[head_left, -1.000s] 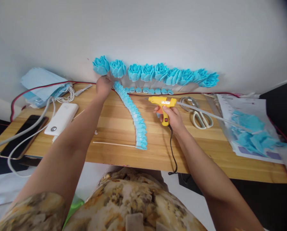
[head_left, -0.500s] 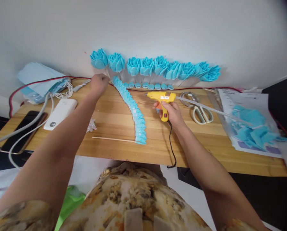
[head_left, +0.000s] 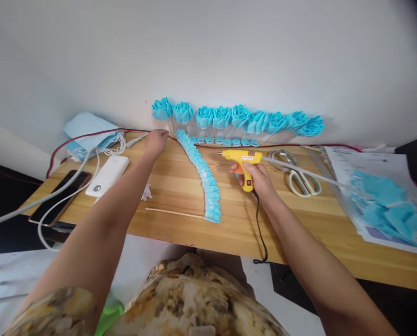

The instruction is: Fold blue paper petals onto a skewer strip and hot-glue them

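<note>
My right hand grips a yellow hot glue gun above the table, its nozzle pointing left and a long clear glue stick running out of its back. Reaching to the back of the table, my left hand has its fingers closed close to the far end of the pleated blue strip. What those fingers hold, if anything, is hidden. The strip curves toward the front edge, where its near end meets a thin wooden stick. Behind it, several blue flowers on stems lean against the wall.
Small blue rolls line the wall. White scissors and loose blue petals on paper lie right. Left are a power bank, a phone, cables and a blue stack. The gun's black cord hangs over the front edge.
The whole view has shifted, so the table sits lower and further right in the picture. Both hands keep about the same places over the table; the right still holds the glue gun.
</note>
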The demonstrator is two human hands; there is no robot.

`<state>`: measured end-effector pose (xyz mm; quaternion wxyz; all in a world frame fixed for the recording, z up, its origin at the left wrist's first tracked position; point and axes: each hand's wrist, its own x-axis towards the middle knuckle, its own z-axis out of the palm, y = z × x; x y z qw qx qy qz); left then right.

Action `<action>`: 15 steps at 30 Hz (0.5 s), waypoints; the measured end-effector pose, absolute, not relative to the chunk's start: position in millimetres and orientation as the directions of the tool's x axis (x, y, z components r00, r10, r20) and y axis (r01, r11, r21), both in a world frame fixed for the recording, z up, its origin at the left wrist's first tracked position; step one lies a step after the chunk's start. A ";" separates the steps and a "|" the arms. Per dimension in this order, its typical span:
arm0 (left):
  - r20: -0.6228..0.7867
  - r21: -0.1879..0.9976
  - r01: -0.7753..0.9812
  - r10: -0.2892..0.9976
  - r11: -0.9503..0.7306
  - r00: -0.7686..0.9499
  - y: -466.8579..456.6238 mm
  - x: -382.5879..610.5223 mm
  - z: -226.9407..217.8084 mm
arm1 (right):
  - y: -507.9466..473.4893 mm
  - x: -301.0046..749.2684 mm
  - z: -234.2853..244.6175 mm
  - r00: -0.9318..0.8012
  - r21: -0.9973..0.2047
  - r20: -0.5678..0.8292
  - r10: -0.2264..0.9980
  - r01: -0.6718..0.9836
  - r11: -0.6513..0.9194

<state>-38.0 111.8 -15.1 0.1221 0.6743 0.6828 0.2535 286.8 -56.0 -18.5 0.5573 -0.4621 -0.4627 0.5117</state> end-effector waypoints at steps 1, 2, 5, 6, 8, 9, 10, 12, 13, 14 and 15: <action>0.176 0.509 0.860 0.982 -0.035 -0.064 116.5 -36.8 -16.6 | -56.0 286.7 -18.5 0.048 -0.990 0.034 0.998 -0.138 0.040; 0.172 0.510 0.859 0.983 -0.037 -0.060 120.8 -35.5 -18.0 | -55.9 286.6 -18.5 0.049 -0.990 0.024 0.999 -0.135 0.030; 0.144 0.514 0.857 0.988 -0.032 -0.050 131.6 -32.0 -21.3 | -55.5 285.4 -18.2 0.049 -0.991 0.000 0.999 -0.135 0.007; 0.133 0.514 0.857 0.990 -0.026 -0.050 134.5 -31.1 -22.2 | -55.3 285.0 -17.9 0.046 -0.991 -0.003 0.999 -0.136 0.004; 0.115 0.514 0.858 0.992 -0.017 -0.049 139.5 -29.6 -23.5 | -55.1 284.1 -17.1 0.032 -0.991 -0.006 0.999 -0.131 -0.002; 0.107 0.514 0.858 0.993 -0.015 -0.047 141.5 -29.0 -23.8 | -55.1 283.7 -16.6 0.025 -0.992 -0.006 1.000 -0.129 -0.002; 0.101 0.513 0.858 0.994 -0.014 -0.044 143.3 -28.4 -23.9 | -55.1 283.5 -16.2 0.021 -0.992 -0.005 1.000 -0.127 -0.003; 0.092 0.513 0.858 0.995 -0.015 -0.038 145.8 -27.5 -23.4 | -55.0 283.2 -15.9 0.018 -0.992 -0.008 1.000 -0.127 -0.005; 0.090 0.515 0.857 0.995 -0.017 -0.035 146.6 -27.3 -22.8 | -54.8 283.2 -16.0 0.017 -0.992 -0.009 1.000 -0.127 -0.007; 0.091 0.517 0.856 0.995 -0.020 -0.031 147.2 -27.3 -22.0 | -54.6 283.2 -16.4 0.017 -0.992 -0.009 1.000 -0.128 -0.007; 0.095 0.521 0.853 0.995 -0.025 -0.028 147.6 -27.6 -21.2 | -54.3 283.2 -17.0 0.015 -0.992 -0.009 1.000 -0.129 -0.007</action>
